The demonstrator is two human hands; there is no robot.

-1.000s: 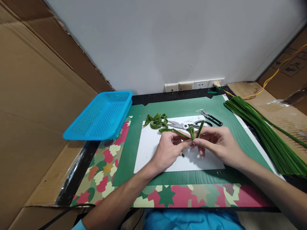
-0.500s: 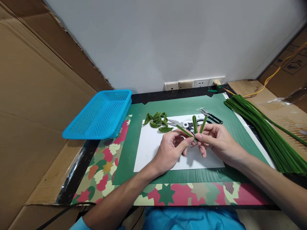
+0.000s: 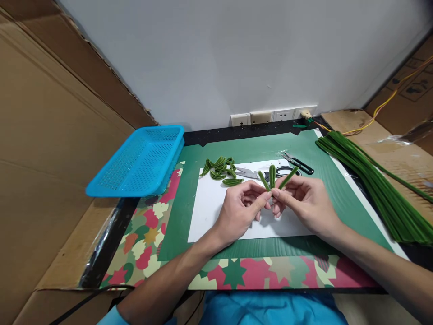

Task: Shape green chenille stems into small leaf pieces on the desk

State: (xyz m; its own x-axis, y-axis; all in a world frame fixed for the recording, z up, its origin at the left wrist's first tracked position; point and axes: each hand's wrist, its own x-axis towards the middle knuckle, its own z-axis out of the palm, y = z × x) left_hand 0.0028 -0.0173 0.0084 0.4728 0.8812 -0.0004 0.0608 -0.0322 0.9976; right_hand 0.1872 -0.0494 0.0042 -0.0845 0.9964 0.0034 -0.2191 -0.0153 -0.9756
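Fuzzy green pipe cleaners fan upward in three prongs from between my fingertips, the middle one a folded loop. My left hand pinches their base from the left, thumb on top. From the right, my right hand pinches the same base; the two thumbs nearly meet. How the lower ends join is hidden by the fingers. Beyond my hands, scissors lie on a white sheet, their handles partly behind the green prongs. Several folded green pipe cleaner leaves lie in a pile left of the scissors.
A blue perforated basket stands at the left. Small black snips rest on the green mat. A bundle of long green pipe cleaners lies at the right. Wall sockets with a plugged-in cable are behind.
The left prong has swung more upright and the right one leans further out to the right. My hands have drawn closer together at the base.
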